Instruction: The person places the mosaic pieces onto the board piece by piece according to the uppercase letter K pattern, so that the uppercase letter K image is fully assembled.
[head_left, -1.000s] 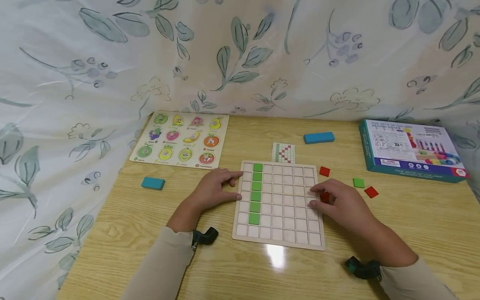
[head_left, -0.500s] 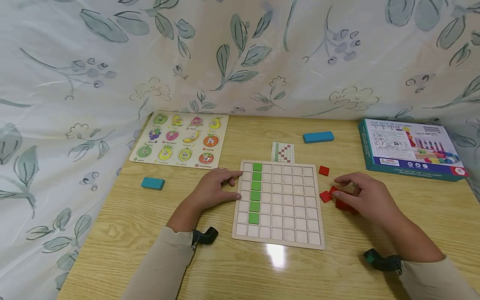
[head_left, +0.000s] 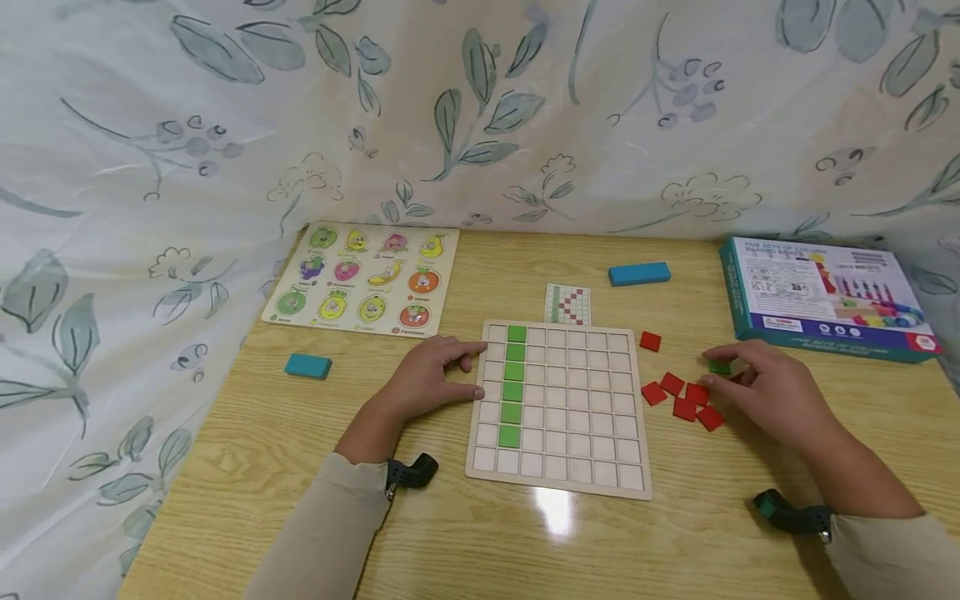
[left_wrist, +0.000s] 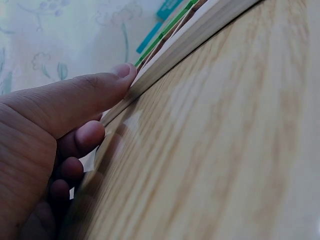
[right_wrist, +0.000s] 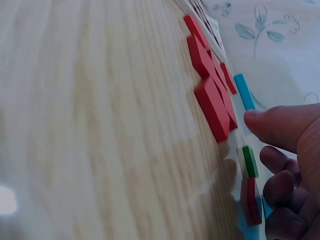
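Green square tile on the table sits under the right hand's loosely curled fingertips, seemingly mid-pickup, while the left hand rests flat-fingered against the wooden grid board.

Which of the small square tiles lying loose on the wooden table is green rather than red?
The small green square tile at the right hand's fingertips; every other loose tile, including the red cluster, is red.

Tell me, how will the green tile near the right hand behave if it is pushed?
The green tile looks flat and square, so it would probably slide, not roll or tip. It seems stiff and light. The glossy table may let it slip easily.
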